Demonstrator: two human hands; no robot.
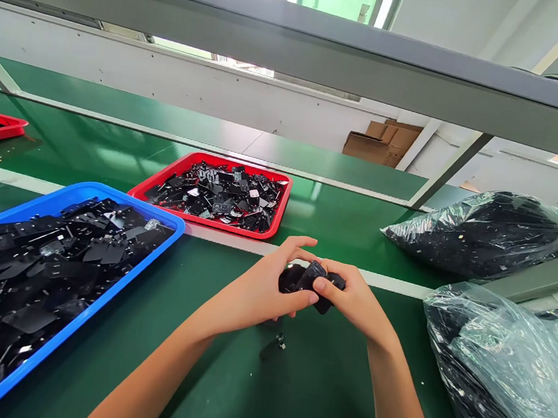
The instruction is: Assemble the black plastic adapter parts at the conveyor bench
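Observation:
Over the green tabletop, my left hand [261,292] is closed around small black plastic parts [310,276], with its thumb across the front and its index finger raised. Meeting it from the right, my right hand [359,302] pinches a black plastic part [325,303] between thumb and fingers. The parts touch or overlap, so I cannot tell how many there are or whether they are joined. Small pale marking shows on one flat face. Just below the hands is a tiny black-and-silver piece [281,341]; whether it rests on the table or is in the air is unclear.
A blue tray [99,310] heaped with black plastic parts stands at left. Behind it is a red tray [275,230] of similar pieces, and another red tray [13,126] lies far left. Plastic bags [506,366] of black material occupy the right. A grey beam [297,38] crosses above.

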